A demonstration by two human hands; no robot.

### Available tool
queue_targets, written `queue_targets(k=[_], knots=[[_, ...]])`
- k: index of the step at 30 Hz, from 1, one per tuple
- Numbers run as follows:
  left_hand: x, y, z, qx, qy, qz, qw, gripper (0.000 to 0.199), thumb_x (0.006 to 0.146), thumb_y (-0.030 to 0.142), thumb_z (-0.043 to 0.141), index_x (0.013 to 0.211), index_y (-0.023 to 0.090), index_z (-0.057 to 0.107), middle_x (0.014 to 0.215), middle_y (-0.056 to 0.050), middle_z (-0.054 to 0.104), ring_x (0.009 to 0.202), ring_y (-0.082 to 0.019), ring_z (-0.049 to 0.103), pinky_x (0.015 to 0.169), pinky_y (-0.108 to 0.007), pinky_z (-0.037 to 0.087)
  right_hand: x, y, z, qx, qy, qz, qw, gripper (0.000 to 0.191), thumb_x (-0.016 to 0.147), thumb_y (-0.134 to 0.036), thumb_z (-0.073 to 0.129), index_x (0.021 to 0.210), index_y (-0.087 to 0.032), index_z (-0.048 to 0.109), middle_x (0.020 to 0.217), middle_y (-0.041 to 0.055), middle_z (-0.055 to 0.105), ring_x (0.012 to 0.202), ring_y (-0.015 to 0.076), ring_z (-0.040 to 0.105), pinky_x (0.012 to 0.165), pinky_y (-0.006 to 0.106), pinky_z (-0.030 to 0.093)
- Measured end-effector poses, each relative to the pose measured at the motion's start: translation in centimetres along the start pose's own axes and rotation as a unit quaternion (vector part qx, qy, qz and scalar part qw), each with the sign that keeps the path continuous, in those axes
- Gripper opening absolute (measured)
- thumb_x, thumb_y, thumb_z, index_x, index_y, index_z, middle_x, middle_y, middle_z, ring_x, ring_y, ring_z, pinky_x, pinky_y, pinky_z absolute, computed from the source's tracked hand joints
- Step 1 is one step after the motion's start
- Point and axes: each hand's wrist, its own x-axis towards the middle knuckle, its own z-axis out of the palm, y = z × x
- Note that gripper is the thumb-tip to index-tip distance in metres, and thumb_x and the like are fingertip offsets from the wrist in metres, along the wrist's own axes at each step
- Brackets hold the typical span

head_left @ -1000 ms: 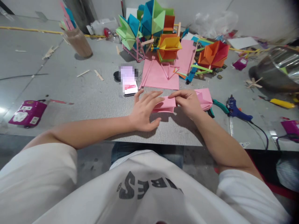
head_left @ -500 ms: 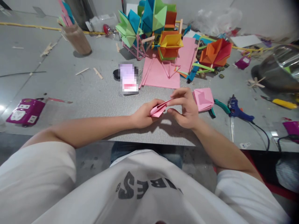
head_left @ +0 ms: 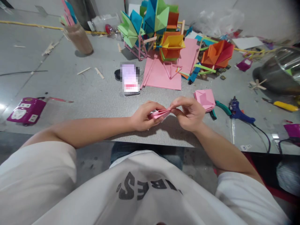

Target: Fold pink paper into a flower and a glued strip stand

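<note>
1. Two bare hands meet just above the near part of a grey table [head_left: 100, 100], with a folded pink paper [head_left: 161, 114] between them.
2. Left hand [head_left: 144, 116]: closed around the paper's left end, thumb and fingers on either side; the fingers partly cover it.
3. Right hand [head_left: 189, 114]: thumb and forefinger pinch the paper's right tip. Thin layers show along the edge, but the full folded shape is hard to make out.
4. Just beyond the right hand lies a squarish pink paper bundle [head_left: 205, 99], creased on top. Curved green handles [head_left: 223, 108] stick out beside it; the tool's other end is hidden.
5. Farther right: a blue glue gun [head_left: 241, 112] with a black cord, and a shiny, rounded metal pot [head_left: 269, 67], cut off by the picture's edge.
6. Ahead of the hands: flat pink sheets [head_left: 161, 79] and a phone [head_left: 130, 78], its screen blurred into blocks.
7. Behind them: pointed, pleated blue-and-green paper shapes [head_left: 156, 18].
</note>
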Motion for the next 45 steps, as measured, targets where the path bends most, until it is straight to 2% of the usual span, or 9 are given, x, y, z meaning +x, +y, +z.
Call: queue_targets(k=[5, 11, 16, 23, 26, 30, 35, 41, 45], knots=[[-0.3, -0.1, 0.2, 0.045, 0.138, 0.066, 0.987, 0.026, 0.109, 0.051, 0.076, 0.117, 0.027, 0.078, 0.103, -0.008, 0.087, 0.094, -0.024, 0.082, 0.091, -0.043, 0.061, 0.3, -0.4, -0.1, -0.054, 0.020, 0.009, 0.998, 0.010, 0.094, -0.034, 0.088, 0.103, -0.038, 0.085, 0.086, 0.0027, 0.082, 0.081, 0.0280, 0.078, 0.078, 0.050, 0.066], [-0.3, -0.2, 0.5, 0.012, 0.167, 0.072, 0.983, 0.018, 0.109, 0.044, 0.078, 0.107, 0.027, 0.075, 0.092, -0.004, 0.083, 0.079, -0.019, 0.076, 0.080, -0.038, 0.060, 0.1, -0.6, 0.3, -0.061, 0.024, 0.042, 0.997, 0.024, 0.095, -0.050, 0.092, 0.115, -0.039, 0.087, 0.092, 0.0024, 0.085, 0.082, 0.0277, 0.079, 0.081, 0.050, 0.067], [-0.3, -0.3, 0.7, 0.011, 0.198, 0.070, 0.978, 0.022, 0.110, 0.042, 0.078, 0.100, 0.025, 0.070, 0.084, -0.001, 0.077, 0.071, -0.014, 0.071, 0.070, -0.031, 0.056, 0.2, -0.8, 0.9, -0.050, -0.004, 0.084, 0.995, 0.034, 0.099, -0.065, 0.088, 0.088, -0.033, 0.084, 0.081, 0.0022, 0.081, 0.074, 0.0229, 0.072, 0.072, 0.042, 0.059], [-0.4, -0.7, 0.7, 0.011, 0.199, 0.053, 0.978, 0.028, 0.111, 0.047, 0.076, 0.096, 0.025, 0.067, 0.085, -0.002, 0.076, 0.075, -0.015, 0.072, 0.072, -0.033, 0.058, 0.2, -0.9, 1.1, -0.057, 0.016, 0.113, 0.992, 0.042, 0.092, -0.071, 0.094, 0.084, -0.032, 0.082, 0.078, 0.0010, 0.081, 0.073, 0.0218, 0.070, 0.072, 0.041, 0.058], [-0.5, -0.8, 0.7, 0.026, 0.197, 0.071, 0.977, 0.016, 0.112, 0.040, 0.076, 0.118, 0.025, 0.075, 0.100, -0.005, 0.083, 0.088, -0.017, 0.079, 0.081, -0.033, 0.063, 0.3, -0.8, 0.9, -0.064, 0.007, 0.089, 0.994, 0.038, 0.095, -0.064, 0.093, 0.083, -0.031, 0.082, 0.077, 0.0006, 0.080, 0.070, 0.0210, 0.071, 0.070, 0.039, 0.057], [-0.3, -1.0, 0.6, 0.048, 0.182, 0.116, 0.975, 0.036, 0.112, 0.033, 0.077, 0.146, 0.024, 0.072, 0.116, -0.008, 0.085, 0.098, -0.018, 0.083, 0.087, -0.031, 0.065, 0.7, -0.5, 0.5, -0.088, -0.017, 0.010, 0.996, 0.034, 0.103, -0.053, 0.089, 0.082, -0.028, 0.080, 0.076, 0.0005, 0.082, 0.068, 0.0190, 0.074, 0.067, 0.035, 0.058], [0.3, -0.8, 0.4, 0.055, 0.173, 0.158, 0.971, 0.020, 0.110, 0.022, 0.078, 0.130, 0.022, 0.076, 0.103, -0.004, 0.084, 0.084, -0.014, 0.077, 0.079, -0.027, 0.061, 0.9, 0.0, 0.3, -0.092, -0.045, -0.062, 0.993, 0.024, 0.109, -0.039, 0.082, 0.089, -0.027, 0.080, 0.078, -0.0010, 0.083, 0.068, 0.0161, 0.076, 0.067, 0.029, 0.058], [0.4, -0.4, 0.4, 0.050, 0.199, 0.132, 0.970, 0.016, 0.106, 0.018, 0.081, 0.120, 0.022, 0.075, 0.097, -0.002, 0.082, 0.080, -0.014, 0.076, 0.074, -0.026, 0.059, 0.5, -0.1, 0.4, -0.134, -0.015, -0.054, 0.989, 0.027, 0.103, -0.052, 0.088, 0.114, -0.029, 0.082, 0.094, 0.0025, 0.086, 0.076, 0.0192, 0.077, 0.072, 0.035, 0.064], [0.4, -0.3, 0.5, 0.039, 0.209, 0.139, 0.967, 0.016, 0.104, 0.018, 0.083, 0.118, 0.022, 0.075, 0.092, -0.001, 0.079, 0.078, -0.013, 0.074, 0.071, -0.025, 0.058, 0.4, -0.3, 0.6, -0.127, -0.017, -0.051, 0.990, 0.027, 0.105, -0.053, 0.086, 0.100, -0.027, 0.082, 0.086, 0.0026, 0.083, 0.073, 0.0197, 0.074, 0.069, 0.036, 0.062]])
